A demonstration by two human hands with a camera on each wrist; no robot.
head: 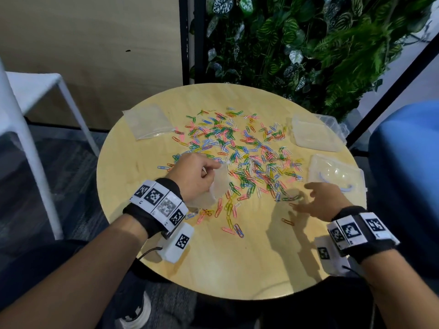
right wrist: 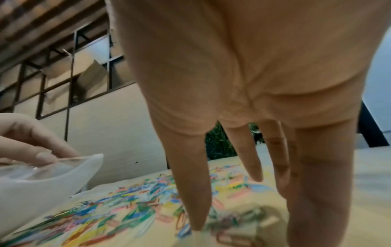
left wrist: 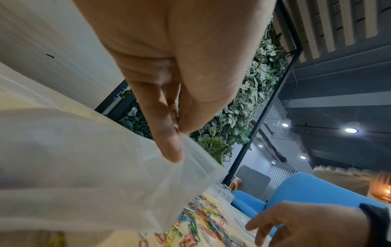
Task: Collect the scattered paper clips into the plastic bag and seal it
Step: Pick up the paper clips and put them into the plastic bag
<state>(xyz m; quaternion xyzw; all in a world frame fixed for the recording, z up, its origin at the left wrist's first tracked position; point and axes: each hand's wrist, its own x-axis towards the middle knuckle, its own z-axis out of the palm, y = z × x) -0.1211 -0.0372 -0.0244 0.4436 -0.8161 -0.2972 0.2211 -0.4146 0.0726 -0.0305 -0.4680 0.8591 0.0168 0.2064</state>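
Observation:
Many coloured paper clips (head: 237, 153) lie scattered over the middle of a round wooden table (head: 237, 264). My left hand (head: 193, 173) pinches the rim of a clear plastic bag (head: 217, 186) and holds it lifted at the near left of the pile; the left wrist view shows finger and thumb (left wrist: 169, 142) pinching the plastic bag (left wrist: 84, 167). My right hand (head: 318, 198) hovers with fingers spread just over the clips at the pile's near right edge, holding nothing. In the right wrist view its fingers (right wrist: 194, 183) point down at the blurred paper clips (right wrist: 127, 208).
More clear bags lie flat at the far left (head: 148, 121) and far right (head: 313, 132), and one rests on a clear plastic box (head: 337, 174) at the right. A white chair (head: 31, 110) stands left, a blue seat (head: 408, 174) right, a plant wall (head: 308, 43) behind.

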